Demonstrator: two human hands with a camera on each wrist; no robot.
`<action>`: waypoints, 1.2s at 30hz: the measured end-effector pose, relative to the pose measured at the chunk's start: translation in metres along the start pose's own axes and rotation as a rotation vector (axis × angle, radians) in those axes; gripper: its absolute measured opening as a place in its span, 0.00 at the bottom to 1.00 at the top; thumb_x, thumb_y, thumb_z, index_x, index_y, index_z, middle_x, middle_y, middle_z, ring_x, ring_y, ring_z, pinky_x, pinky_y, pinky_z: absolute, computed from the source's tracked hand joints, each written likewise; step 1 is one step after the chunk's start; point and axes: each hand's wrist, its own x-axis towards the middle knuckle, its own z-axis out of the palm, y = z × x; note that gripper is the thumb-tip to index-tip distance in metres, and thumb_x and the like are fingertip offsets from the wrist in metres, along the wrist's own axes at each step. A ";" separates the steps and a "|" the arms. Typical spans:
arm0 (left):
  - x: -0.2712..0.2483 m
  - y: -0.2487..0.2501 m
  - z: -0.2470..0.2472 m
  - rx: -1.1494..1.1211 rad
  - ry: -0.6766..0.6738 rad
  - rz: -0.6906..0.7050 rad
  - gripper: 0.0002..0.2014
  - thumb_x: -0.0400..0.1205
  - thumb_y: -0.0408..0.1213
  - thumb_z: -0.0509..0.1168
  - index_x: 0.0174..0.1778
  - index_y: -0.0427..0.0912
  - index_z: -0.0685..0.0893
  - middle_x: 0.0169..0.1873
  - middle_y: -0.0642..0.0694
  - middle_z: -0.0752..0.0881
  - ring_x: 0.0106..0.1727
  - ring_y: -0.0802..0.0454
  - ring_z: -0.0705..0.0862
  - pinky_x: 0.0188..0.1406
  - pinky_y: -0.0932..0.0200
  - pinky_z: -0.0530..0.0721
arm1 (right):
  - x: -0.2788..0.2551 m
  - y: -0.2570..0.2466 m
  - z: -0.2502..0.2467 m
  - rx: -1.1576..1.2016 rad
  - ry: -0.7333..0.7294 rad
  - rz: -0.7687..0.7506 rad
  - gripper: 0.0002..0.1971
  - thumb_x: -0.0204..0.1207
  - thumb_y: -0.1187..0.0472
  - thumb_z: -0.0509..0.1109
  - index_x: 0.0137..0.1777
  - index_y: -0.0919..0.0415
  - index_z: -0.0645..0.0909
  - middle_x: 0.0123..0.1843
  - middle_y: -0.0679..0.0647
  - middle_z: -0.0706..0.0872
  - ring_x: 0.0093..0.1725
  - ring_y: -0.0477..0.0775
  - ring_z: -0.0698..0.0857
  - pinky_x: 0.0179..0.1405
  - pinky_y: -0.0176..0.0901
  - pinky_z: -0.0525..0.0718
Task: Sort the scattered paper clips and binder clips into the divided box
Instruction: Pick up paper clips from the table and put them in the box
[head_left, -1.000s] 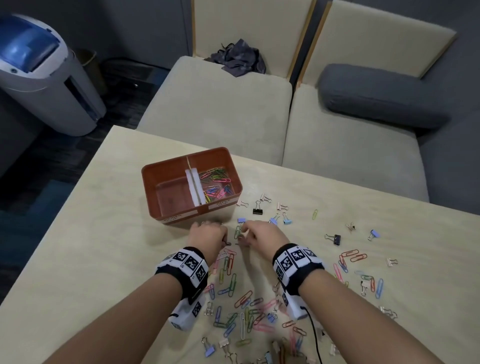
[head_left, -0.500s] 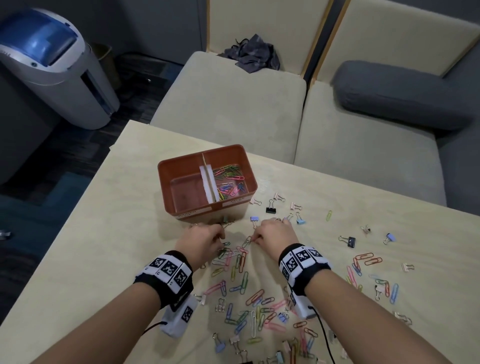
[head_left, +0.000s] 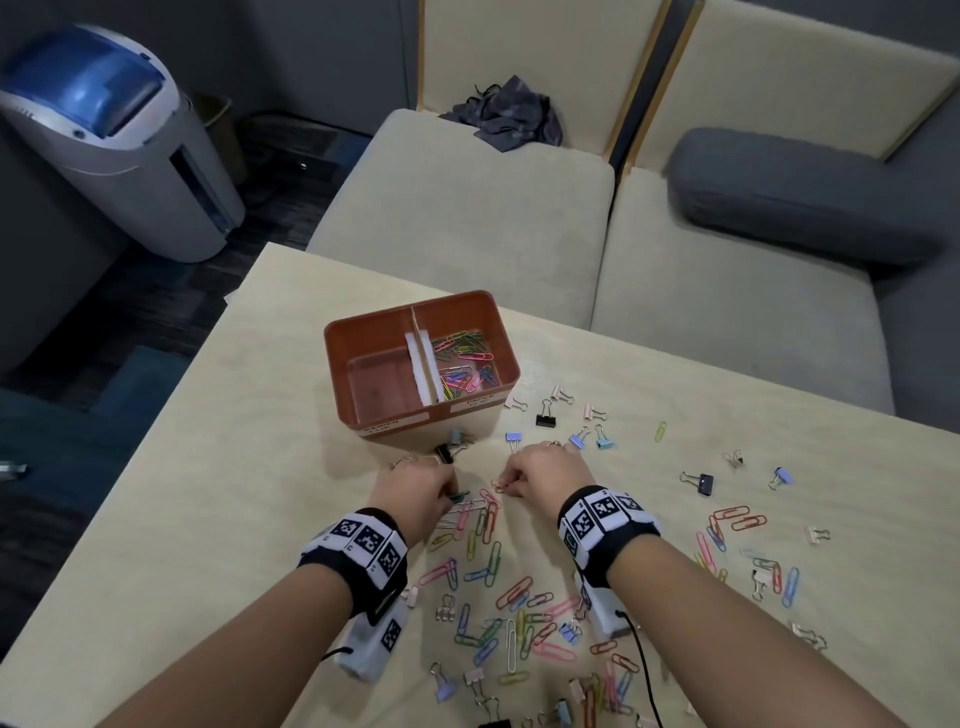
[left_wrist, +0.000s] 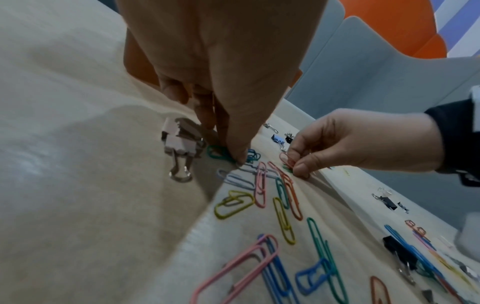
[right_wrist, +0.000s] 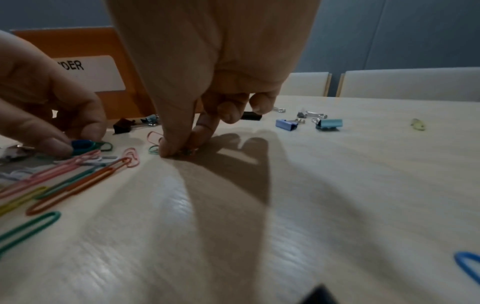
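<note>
A: Where's open room on the desk (head_left: 171, 545)?

B: The bare stretch left of the divided box (head_left: 363, 364), and the far edge behind it.

A: And what blocks the way?

B: The box wall stands just beyond both hands. Binder clips (head_left: 545, 420) lie to its right; paper clips (head_left: 493, 566) crowd the strip between the wrists and nearer.

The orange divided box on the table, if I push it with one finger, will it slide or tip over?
The divided box probably slides: it looks wide, low and flat-bottomed on a smooth table. It is likely light, holding only paper clips, so a high push might tilt it.
</note>
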 end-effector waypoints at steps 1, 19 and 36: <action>0.001 0.001 -0.001 0.003 -0.015 0.000 0.07 0.81 0.44 0.62 0.53 0.52 0.81 0.55 0.51 0.82 0.60 0.47 0.77 0.59 0.49 0.74 | -0.001 0.002 0.002 -0.007 -0.002 0.011 0.09 0.77 0.47 0.68 0.51 0.47 0.86 0.55 0.46 0.86 0.61 0.52 0.78 0.65 0.51 0.68; -0.003 -0.007 -0.010 -0.181 -0.001 0.004 0.06 0.76 0.43 0.69 0.46 0.49 0.83 0.44 0.51 0.86 0.49 0.49 0.82 0.52 0.52 0.80 | -0.021 -0.019 0.019 0.140 0.035 -0.054 0.12 0.77 0.55 0.68 0.59 0.50 0.77 0.50 0.48 0.88 0.54 0.55 0.84 0.64 0.49 0.75; 0.008 0.019 0.001 0.016 -0.030 -0.067 0.06 0.80 0.45 0.64 0.50 0.51 0.82 0.53 0.50 0.83 0.60 0.47 0.77 0.58 0.50 0.72 | -0.019 -0.002 0.023 0.135 0.026 0.191 0.09 0.78 0.48 0.68 0.50 0.50 0.86 0.54 0.50 0.87 0.58 0.56 0.83 0.62 0.49 0.72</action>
